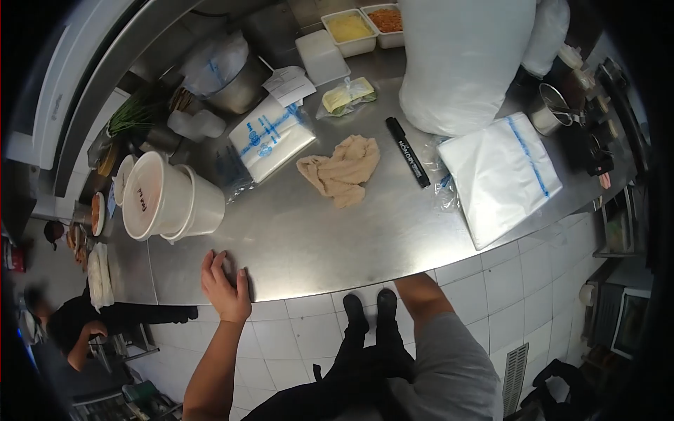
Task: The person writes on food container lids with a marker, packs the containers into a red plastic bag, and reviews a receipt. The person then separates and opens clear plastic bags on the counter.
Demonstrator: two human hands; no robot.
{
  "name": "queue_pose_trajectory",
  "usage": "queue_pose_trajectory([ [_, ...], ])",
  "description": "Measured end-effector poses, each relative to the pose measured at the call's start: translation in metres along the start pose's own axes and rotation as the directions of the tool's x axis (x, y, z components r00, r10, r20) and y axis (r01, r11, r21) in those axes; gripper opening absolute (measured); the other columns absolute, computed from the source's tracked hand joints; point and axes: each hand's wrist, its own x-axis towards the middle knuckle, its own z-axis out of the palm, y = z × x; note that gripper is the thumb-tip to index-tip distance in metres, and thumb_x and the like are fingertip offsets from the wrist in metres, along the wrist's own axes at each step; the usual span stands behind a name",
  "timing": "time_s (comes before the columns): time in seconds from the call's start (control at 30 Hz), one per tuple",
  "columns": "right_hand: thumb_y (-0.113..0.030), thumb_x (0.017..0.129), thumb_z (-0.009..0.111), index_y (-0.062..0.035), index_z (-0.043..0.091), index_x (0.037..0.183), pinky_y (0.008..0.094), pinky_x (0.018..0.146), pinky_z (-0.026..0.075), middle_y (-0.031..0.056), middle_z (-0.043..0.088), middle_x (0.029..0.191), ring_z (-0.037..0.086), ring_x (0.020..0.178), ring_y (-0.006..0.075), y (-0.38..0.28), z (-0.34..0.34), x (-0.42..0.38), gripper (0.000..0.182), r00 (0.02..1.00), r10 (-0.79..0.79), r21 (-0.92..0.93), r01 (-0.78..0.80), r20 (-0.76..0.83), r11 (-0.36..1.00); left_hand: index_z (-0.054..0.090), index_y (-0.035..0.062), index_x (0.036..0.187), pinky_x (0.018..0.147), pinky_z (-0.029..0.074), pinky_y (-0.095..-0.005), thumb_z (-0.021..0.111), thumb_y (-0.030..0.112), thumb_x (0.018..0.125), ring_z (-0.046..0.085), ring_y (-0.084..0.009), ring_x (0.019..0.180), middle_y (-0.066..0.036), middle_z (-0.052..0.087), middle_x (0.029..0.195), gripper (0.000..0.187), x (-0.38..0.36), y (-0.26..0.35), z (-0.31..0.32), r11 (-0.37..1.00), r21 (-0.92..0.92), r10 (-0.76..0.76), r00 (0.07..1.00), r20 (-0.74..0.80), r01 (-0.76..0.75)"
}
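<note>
My left hand [226,289] rests on the near edge of the steel counter [309,259], fingers apart and holding nothing. White plastic buckets [158,196] stand just beyond it, the front one with dark writing on its lid. My right forearm [425,302] reaches to the counter's front edge, where the hand is hidden from sight. Further in lie a crumpled beige cloth [340,170] and a black marker [407,153]. Stacks of flat plastic bags with blue print lie at the left [272,137] and right [500,179].
At the back stand a large filled translucent bag [463,63], tubs of yellow [349,29] and orange shredded food [385,21], and a small wrapped packet [347,95]. A metal pot [239,88] is at back left. Another person [77,326] in dark clothes is at far left.
</note>
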Motion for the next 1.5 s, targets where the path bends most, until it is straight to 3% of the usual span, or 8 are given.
queue_pose_trajectory([
  [0.2, -0.023, 0.087, 0.053, -0.0026, 0.062, 0.105, 0.0467, 0.089, 0.043, 0.0175, 0.061, 0.106, 0.056, 0.101, 0.0371, 0.010, -0.002, -0.010, 0.028, 1.000, 0.015, -0.007, -0.015, 0.021, 1.000, 0.046, 0.0076, 0.125, 0.104, 0.023, -0.0470, 0.057, 0.025, 0.082, 0.035, -0.0358, 0.128, -0.018, 0.039, 0.135, 0.048, 0.000, -0.001, 0.001, 1.000, -0.007, -0.012, 1.000, -0.003, 0.012],
  [0.3, -0.022, 0.087, 0.054, -0.0026, 0.062, 0.104, 0.0466, 0.089, 0.043, 0.0174, 0.061, 0.106, 0.056, 0.101, 0.0370, 0.009, -0.002, -0.009, 0.028, 0.999, 0.019, -0.005, -0.019, 0.026, 1.000, 0.047, 0.0069, 0.124, 0.101, 0.029, -0.0454, 0.057, 0.022, 0.083, 0.039, -0.0377, 0.123, -0.020, 0.041, 0.133, 0.045, 0.001, 0.001, -0.001, 0.998, 0.043, 0.036, 0.999, -0.031, -0.035],
  [0.73, -0.021, 0.087, 0.054, -0.0030, 0.062, 0.104, 0.0462, 0.088, 0.044, 0.0170, 0.062, 0.104, 0.056, 0.100, 0.0364, 0.014, 0.003, -0.008, 0.027, 0.999, 0.014, 0.003, -0.014, 0.038, 1.000, 0.047, 0.0059, 0.124, 0.101, 0.029, -0.0455, 0.057, 0.023, 0.080, 0.039, -0.0378, 0.121, -0.021, 0.041, 0.132, 0.048, 0.003, 0.002, -0.002, 0.999, 0.021, 0.034, 0.999, -0.029, -0.033],
  [0.83, -0.021, 0.086, 0.054, -0.0030, 0.062, 0.104, 0.0461, 0.088, 0.044, 0.0169, 0.062, 0.104, 0.056, 0.100, 0.0363, 0.016, 0.003, -0.009, 0.026, 0.999, 0.008, 0.007, -0.008, 0.039, 1.000, 0.046, 0.0084, 0.125, 0.103, 0.024, -0.0470, 0.062, 0.025, 0.077, 0.035, -0.0370, 0.126, -0.019, 0.039, 0.135, 0.053, 0.002, -0.002, 0.000, 1.000, -0.003, 0.000, 1.000, -0.003, 0.000],
  [1.5, -0.020, 0.086, 0.055, -0.0035, 0.063, 0.103, 0.0455, 0.086, 0.045, 0.0162, 0.063, 0.102, 0.057, 0.098, 0.0354, 0.020, 0.010, -0.010, 0.025, 0.999, 0.024, 0.015, -0.024, 0.026, 1.000, 0.047, 0.0068, 0.125, 0.102, 0.026, -0.0467, 0.060, 0.028, 0.079, 0.036, -0.0365, 0.125, -0.020, 0.040, 0.134, 0.052, 0.001, -0.005, 0.003, 0.999, -0.037, 0.021, 1.000, -0.002, -0.021],
])
